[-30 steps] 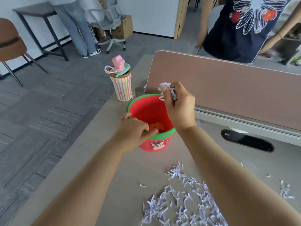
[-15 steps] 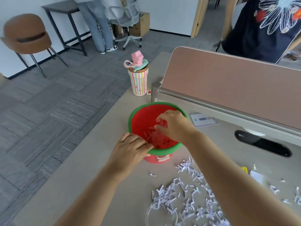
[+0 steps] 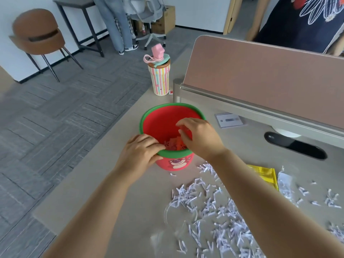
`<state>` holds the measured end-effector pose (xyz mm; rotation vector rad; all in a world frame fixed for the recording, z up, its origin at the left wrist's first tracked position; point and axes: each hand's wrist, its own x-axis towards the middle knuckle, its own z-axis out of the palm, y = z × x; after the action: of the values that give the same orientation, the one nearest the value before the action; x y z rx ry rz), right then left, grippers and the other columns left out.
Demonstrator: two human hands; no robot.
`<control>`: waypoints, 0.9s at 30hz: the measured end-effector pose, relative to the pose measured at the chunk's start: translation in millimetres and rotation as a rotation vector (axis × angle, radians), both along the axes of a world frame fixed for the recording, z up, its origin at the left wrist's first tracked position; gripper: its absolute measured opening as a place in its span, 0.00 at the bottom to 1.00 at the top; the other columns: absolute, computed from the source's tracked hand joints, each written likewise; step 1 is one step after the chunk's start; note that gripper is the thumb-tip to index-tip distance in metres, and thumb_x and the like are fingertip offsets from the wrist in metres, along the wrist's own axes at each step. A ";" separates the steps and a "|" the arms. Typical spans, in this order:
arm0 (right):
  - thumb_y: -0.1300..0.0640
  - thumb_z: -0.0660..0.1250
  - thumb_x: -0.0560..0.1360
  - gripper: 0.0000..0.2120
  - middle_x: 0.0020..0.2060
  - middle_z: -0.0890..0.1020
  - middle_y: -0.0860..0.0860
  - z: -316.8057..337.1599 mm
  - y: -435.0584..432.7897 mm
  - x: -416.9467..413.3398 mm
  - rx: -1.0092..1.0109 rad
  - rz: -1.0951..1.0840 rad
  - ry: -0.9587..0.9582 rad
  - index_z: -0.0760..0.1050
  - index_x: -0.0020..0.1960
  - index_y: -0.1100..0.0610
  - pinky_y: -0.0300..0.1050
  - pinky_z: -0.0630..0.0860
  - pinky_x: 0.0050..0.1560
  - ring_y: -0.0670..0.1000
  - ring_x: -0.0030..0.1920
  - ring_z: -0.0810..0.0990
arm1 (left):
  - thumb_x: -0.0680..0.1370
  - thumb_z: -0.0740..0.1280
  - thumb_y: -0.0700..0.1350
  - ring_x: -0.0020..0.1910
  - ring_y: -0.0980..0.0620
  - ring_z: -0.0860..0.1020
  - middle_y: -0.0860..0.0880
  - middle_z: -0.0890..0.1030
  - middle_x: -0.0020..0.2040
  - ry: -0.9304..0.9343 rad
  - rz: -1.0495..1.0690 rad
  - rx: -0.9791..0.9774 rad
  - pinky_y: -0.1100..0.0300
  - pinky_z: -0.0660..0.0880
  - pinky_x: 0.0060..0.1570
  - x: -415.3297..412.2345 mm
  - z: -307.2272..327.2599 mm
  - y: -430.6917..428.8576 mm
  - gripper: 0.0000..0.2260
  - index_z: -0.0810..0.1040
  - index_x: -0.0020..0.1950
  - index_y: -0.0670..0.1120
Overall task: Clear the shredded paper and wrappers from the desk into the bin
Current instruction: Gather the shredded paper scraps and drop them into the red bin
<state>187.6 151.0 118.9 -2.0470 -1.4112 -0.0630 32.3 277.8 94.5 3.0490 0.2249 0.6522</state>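
A small red bin (image 3: pixel 163 120) with a green rim and a bear picture stands on the beige desk (image 3: pixel 104 185). My left hand (image 3: pixel 139 153) grips its near rim. My right hand (image 3: pixel 199 136) hovers over the bin's mouth, fingers spread and empty. Paper shreds lie inside the bin at the bottom. A wide scatter of white shredded paper (image 3: pixel 214 211) covers the desk near me. A yellow wrapper (image 3: pixel 266 174) and a clear wrapper (image 3: pixel 284 183) lie to the right. Another clear wrapper (image 3: pixel 173 229) lies among the shreds.
A striped tumbler (image 3: pixel 161 79) with a pink lid stands behind the bin. A brown partition (image 3: pixel 260 71) runs along the desk's back. A black cable slot (image 3: pixel 296 146) and a white card (image 3: pixel 229 120) lie by it. People stand beyond; a brown chair (image 3: pixel 39 36) is at far left.
My right hand held a clump of shreds above the bin, lowered into it and let go; it is now empty. The view has tilted down and shifted.
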 end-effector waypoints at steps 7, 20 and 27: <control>0.60 0.57 0.70 0.12 0.47 0.83 0.55 -9.5 -58.7 -19.2 0.188 -0.098 -0.041 0.76 0.50 0.58 0.50 0.77 0.48 0.58 0.46 0.80 | 0.67 0.69 0.47 0.56 0.50 0.71 0.48 0.82 0.51 -0.080 0.146 0.036 0.55 0.63 0.53 -3.5 -5.9 -16.7 0.14 0.79 0.52 0.49; 0.17 0.47 0.49 0.53 0.70 0.28 0.45 -140.9 -198.4 -71.5 -0.764 -0.154 0.165 0.25 0.65 0.34 0.62 0.35 0.70 0.57 0.71 0.27 | 0.52 0.53 0.79 0.66 0.38 0.22 0.56 0.18 0.65 0.806 -0.047 -0.318 0.35 0.31 0.62 -59.0 -124.9 -110.7 0.51 0.20 0.59 0.68; 0.18 0.46 0.49 0.54 0.71 0.27 0.50 -164.5 -159.6 -40.1 -0.698 -0.208 0.034 0.20 0.63 0.38 0.64 0.31 0.69 0.60 0.69 0.25 | 0.55 0.60 0.77 0.70 0.46 0.27 0.52 0.30 0.73 0.605 -0.088 -0.181 0.37 0.37 0.69 -4.1 -141.1 -96.1 0.57 0.22 0.64 0.59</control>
<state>147.5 -8.5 -45.5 -2.7342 -1.3028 0.4325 28.2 181.7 -46.7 2.9599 0.1410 -0.2949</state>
